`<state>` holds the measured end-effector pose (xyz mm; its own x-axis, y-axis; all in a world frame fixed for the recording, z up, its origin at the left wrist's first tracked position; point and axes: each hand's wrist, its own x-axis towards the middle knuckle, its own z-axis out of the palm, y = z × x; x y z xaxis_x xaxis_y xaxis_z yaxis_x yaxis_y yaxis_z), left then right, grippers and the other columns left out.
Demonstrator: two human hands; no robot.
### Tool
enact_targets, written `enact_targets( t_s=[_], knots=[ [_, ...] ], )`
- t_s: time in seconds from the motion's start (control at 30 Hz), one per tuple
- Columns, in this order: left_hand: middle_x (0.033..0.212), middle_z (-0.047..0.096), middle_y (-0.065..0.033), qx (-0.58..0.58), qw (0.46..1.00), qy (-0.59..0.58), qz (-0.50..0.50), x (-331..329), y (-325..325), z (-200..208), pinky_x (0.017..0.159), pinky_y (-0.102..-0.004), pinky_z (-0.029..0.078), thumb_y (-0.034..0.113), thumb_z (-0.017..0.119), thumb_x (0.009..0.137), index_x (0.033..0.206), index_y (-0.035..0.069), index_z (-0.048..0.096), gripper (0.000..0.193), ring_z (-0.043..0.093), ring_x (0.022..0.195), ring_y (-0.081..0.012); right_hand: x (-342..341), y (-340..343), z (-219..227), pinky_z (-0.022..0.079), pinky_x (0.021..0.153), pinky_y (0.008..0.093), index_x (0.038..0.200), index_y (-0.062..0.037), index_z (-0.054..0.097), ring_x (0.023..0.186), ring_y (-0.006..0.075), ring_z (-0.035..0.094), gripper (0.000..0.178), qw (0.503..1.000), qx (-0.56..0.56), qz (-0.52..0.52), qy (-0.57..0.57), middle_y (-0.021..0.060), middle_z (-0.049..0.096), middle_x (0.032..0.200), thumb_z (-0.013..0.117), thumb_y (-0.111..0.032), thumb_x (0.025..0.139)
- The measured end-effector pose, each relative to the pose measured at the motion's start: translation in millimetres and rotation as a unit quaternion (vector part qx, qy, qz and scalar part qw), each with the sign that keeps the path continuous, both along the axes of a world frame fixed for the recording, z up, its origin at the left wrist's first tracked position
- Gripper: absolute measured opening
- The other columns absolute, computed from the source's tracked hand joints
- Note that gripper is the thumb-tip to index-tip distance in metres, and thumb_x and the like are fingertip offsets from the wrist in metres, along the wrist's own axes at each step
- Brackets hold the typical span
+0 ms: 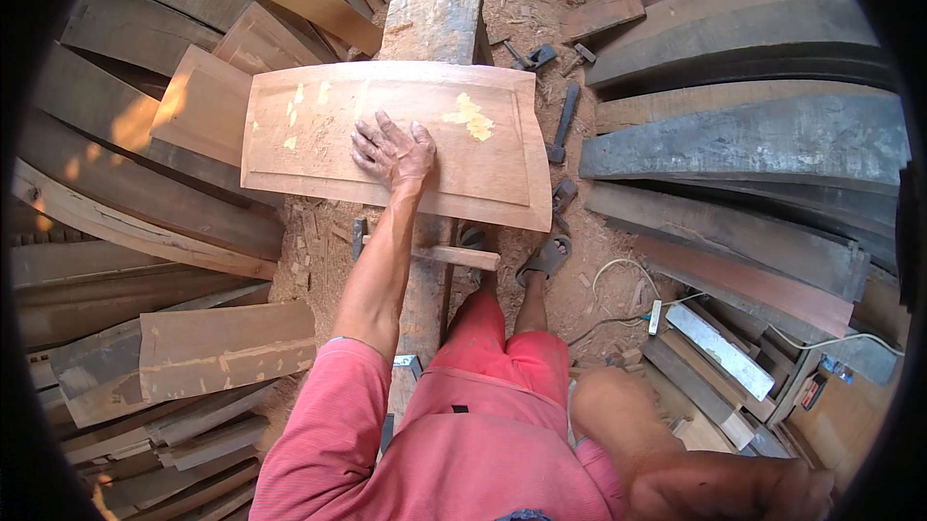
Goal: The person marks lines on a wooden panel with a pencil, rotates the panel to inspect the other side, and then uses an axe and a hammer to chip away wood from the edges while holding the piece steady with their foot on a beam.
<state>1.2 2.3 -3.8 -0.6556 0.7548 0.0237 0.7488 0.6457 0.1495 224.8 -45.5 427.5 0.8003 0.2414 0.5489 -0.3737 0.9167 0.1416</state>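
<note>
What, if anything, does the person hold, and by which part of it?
The left hand grips nothing; it rests open on the wooden panel. Whether the right hand holds anything cannot be told.

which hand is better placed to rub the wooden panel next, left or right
Probably the left: the left hand already lies on the wooden panel, fingers spread, arm stretched out over it. The right hand is well away from it, dim at the picture's lower right edge.

Wooden panel (452, 162), light brown, yellow-patched, lying across a beam (435, 14)
</note>
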Motion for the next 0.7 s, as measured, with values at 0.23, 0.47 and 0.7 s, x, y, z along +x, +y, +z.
enact_targets(
  t_s=[0.23,0.47,0.7],
  knots=[
    [0.163,0.021,-0.0319,-0.017,1.000,0.022,0.008,4,4,8,0.121,-0.0620,0.006,0.051,0.051,0.095,0.159,0.010,0.027,0.079,0.015,0.152,-0.0486,52,-78,-97,0.046,0.072,0.0264,0.090,-0.0058,0.066,0.080,0.0091,0.057,0.017,0.779,-0.436,0.294,-0.342,0.0005,0.064,0.085,0.051,-0.008,0.098],
    [0.162,0.015,-0.0363,-0.032,0.999,0.025,-0.020,-1,2,2,0.119,-0.0664,0.003,0.048,0.050,0.096,0.159,0.002,0.023,0.082,0.010,0.151,-0.0539,-7,-100,-291,0.054,0.074,0.0535,0.102,-0.0018,0.061,0.084,0.0469,0.068,0.018,0.349,-0.565,0.224,-0.713,0.0261,0.068,0.086,0.058,-0.018,0.096],
    [0.164,0.005,-0.0349,-0.061,0.987,-0.009,-0.148,-17,1,11,0.120,-0.0645,-0.004,0.046,0.045,0.098,0.159,-0.006,0.015,0.085,-0.002,0.153,-0.0519,-32,-158,-335,0.054,0.082,0.0513,0.102,0.0001,0.063,0.092,0.0434,0.066,0.022,0.256,-0.498,0.265,-0.785,0.0249,0.067,0.092,0.061,-0.019,0.092]
  ],
)
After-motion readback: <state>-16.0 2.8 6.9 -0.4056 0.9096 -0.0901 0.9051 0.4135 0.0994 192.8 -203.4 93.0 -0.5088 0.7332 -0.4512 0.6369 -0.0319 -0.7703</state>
